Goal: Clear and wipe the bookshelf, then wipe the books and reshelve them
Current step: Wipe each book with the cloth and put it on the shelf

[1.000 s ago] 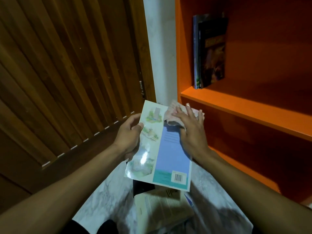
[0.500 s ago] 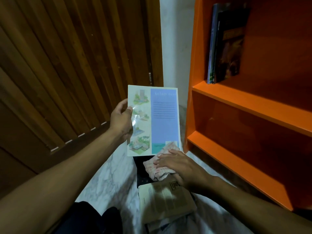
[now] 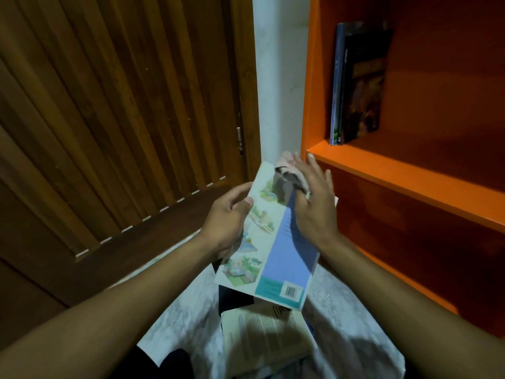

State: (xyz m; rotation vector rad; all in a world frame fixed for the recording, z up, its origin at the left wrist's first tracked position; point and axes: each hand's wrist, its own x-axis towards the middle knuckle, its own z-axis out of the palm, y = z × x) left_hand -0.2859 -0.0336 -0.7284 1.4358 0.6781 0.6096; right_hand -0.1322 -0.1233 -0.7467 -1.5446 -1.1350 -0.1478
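- The shelf [image 3: 410, 173] stands at your right, orange and glossy, and its near board looks wiped; two books [image 3: 358, 86] already lean upright at the left end of that board, so I judge you are in the wipe-and-reshelve stage.
- More books wait in a pile [image 3: 262, 337] on the pale floor below your hands, well apart from the shelf.
- The book [image 3: 278, 255] you are cleaning hangs between your hands, just above the pile and tilted, back cover up: a blue panel, a strip of small pictures down the left side, a barcode at the lower corner. The cover is glossy and thin, so I expect it to bend under hard pressure.
- Your left hand [image 3: 226, 217] grips the book's left edge, thumb on the cover and fingers curled beneath. Brace the back from below so the cover stays flat.
- Your right hand [image 3: 314, 203] lies flat with straight fingers, pressing the cloth [image 3: 289, 176] onto the top of the cover. Draw it in long strokes from top to barcode, each overlapping the last.
- The cloth is bunched and pale pink; spread it under your palm so that more of it meets the cover, then do the spine and edges too.
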